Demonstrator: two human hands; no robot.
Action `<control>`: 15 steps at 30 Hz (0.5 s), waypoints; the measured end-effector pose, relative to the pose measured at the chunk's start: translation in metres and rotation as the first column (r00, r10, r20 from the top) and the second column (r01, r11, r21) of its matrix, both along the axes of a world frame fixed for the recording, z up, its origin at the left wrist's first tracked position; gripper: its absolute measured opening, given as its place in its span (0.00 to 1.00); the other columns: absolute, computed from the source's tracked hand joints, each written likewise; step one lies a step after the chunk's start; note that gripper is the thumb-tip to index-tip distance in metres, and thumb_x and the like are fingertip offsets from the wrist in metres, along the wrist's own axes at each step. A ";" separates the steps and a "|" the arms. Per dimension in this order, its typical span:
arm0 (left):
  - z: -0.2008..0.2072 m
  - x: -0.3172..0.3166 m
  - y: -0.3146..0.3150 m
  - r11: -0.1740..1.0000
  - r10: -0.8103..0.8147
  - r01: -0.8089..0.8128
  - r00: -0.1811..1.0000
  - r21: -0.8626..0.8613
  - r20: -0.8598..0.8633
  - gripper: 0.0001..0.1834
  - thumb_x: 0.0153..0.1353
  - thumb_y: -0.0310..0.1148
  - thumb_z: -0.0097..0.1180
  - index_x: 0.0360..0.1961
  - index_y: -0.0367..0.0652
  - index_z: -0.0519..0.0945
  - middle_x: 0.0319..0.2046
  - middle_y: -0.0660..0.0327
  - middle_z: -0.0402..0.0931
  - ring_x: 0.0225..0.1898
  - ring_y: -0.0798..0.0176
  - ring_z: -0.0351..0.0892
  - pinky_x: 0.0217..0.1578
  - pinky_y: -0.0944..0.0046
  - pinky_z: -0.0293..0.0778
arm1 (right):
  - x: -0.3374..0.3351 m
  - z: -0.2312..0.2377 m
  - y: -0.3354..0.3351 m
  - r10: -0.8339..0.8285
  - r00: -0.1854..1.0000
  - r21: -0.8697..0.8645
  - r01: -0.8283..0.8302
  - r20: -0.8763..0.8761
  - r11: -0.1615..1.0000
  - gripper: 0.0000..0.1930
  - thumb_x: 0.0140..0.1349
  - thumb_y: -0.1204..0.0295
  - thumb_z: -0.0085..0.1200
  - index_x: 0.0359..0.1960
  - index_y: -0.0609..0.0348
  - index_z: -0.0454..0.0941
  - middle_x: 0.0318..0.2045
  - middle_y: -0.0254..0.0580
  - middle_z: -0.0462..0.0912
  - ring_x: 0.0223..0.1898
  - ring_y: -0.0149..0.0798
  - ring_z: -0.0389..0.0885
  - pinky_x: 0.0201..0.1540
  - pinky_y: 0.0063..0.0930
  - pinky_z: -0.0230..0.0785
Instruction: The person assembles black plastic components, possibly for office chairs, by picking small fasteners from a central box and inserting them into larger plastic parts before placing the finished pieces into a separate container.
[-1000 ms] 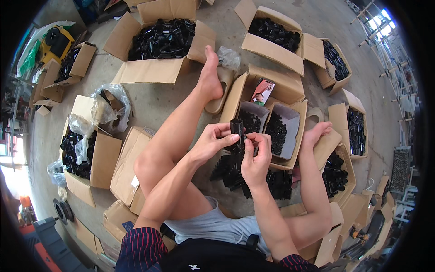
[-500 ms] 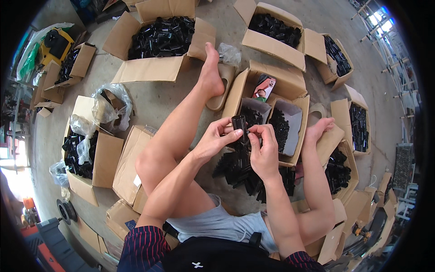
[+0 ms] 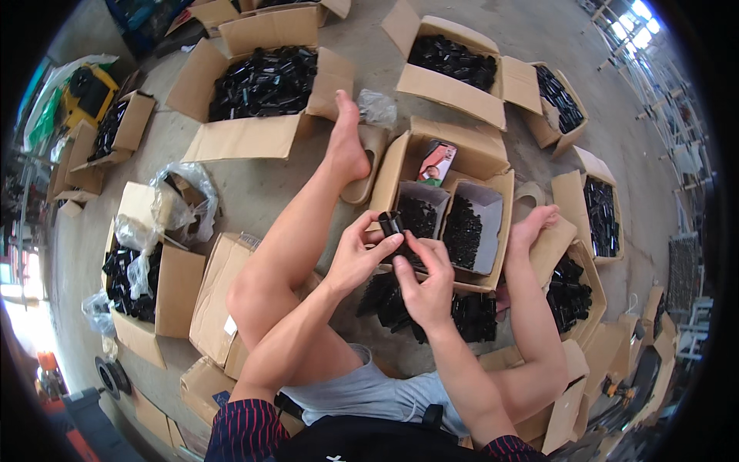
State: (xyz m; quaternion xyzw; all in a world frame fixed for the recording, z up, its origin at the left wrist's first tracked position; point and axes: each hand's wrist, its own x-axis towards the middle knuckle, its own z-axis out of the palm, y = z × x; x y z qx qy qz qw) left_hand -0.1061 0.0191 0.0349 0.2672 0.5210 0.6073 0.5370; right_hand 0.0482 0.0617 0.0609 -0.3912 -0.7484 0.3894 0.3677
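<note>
My left hand [image 3: 356,252] is closed round a short black plastic tube [image 3: 390,223], with its round end tilted up. The fingers of my right hand [image 3: 428,283] are bent in a pinch against the tube's right side. Whatever small thing they may hold is hidden. Just beyond my hands, a cardboard box [image 3: 508,208] holds two grey trays. Small black pieces lie in the left tray [image 3: 436,198] and in the right tray [image 3: 490,208]. Below my hands, a pile of black plastic parts [image 3: 471,317] lies between my legs.
A phone [image 3: 436,163] leans inside the box behind the trays. Open cartons of black parts stand around me, among them a large carton [image 3: 245,138] at far left and another [image 3: 446,88] at far right. A carton with plastic bags [image 3: 175,289] stands at left.
The tube has turned in my left hand and now shows its round end more. My right hand has moved slightly left and down along it. The whole view has shifted a little.
</note>
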 end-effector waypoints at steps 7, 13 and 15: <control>0.015 0.026 -0.003 0.959 0.006 -0.170 0.811 -0.225 -0.585 0.17 0.58 0.33 0.73 0.37 0.36 0.76 0.29 0.59 0.86 0.30 0.75 0.80 0.31 0.70 0.77 | -0.013 -0.039 -0.017 -0.187 0.982 -0.336 0.165 -0.033 0.927 0.17 0.61 0.74 0.65 0.51 0.66 0.78 0.43 0.54 0.85 0.45 0.50 0.86 0.51 0.36 0.75; 0.002 0.027 -0.005 0.996 0.020 -0.059 0.890 -0.072 -0.455 0.19 0.64 0.36 0.68 0.49 0.32 0.83 0.36 0.54 0.87 0.38 0.68 0.85 0.43 0.68 0.78 | 0.014 -0.036 -0.005 -0.189 0.945 -0.600 -0.008 -0.265 0.800 0.16 0.69 0.71 0.62 0.53 0.68 0.78 0.44 0.40 0.86 0.45 0.27 0.83 0.50 0.25 0.75; -0.007 0.027 -0.011 0.998 -0.023 -0.009 0.896 -0.068 -0.444 0.18 0.70 0.35 0.62 0.55 0.31 0.82 0.39 0.55 0.87 0.44 0.70 0.83 0.46 0.70 0.77 | 0.021 -0.032 0.001 -0.172 0.932 -0.648 -0.082 -0.319 0.757 0.15 0.69 0.72 0.61 0.53 0.68 0.79 0.44 0.36 0.86 0.45 0.25 0.81 0.50 0.23 0.74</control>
